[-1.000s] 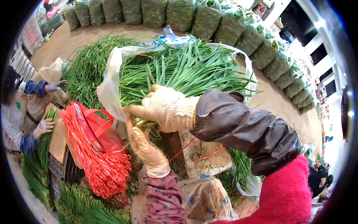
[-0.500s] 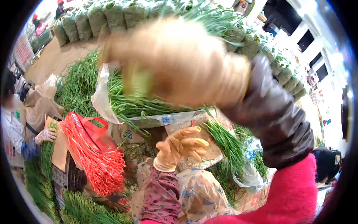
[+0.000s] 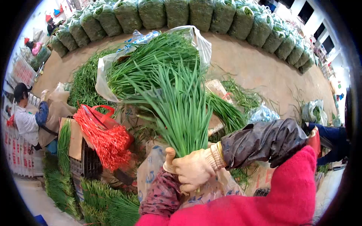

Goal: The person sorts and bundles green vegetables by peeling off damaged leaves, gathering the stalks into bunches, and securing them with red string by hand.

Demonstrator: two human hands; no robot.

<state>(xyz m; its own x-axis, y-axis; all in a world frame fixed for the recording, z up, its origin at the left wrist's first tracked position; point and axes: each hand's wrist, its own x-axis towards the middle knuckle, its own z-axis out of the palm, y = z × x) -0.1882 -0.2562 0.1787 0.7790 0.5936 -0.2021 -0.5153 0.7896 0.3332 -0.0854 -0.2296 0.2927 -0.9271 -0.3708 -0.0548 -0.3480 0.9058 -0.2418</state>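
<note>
A bunch of long green stalks (image 3: 183, 113) stands upright in front of me, its leaves fanning out away from me. Around its base my gloved right hand (image 3: 194, 169) is closed. My left hand (image 3: 169, 160) is against the same base, mostly covered by the right one, with only a thumb and glove edge showing. Beyond the bunch lies a plastic bag (image 3: 102, 77) holding more stalks (image 3: 151, 60). Another bundle (image 3: 228, 113) rests to the right on a board.
Red ties (image 3: 103, 135) hang over a crate (image 3: 90, 162) at left. A co-worker (image 3: 28, 116) sits beyond them. Bundled stalks (image 3: 109, 199) lie at lower left. Filled bags (image 3: 177, 13) line the back. A person's dark-clothed legs (image 3: 332, 139) show at right.
My right hand has swung up from the open bag and come down near my body with a bunch. My left hand, spread half a second ago, is now at its base. The view has shifted.
</note>
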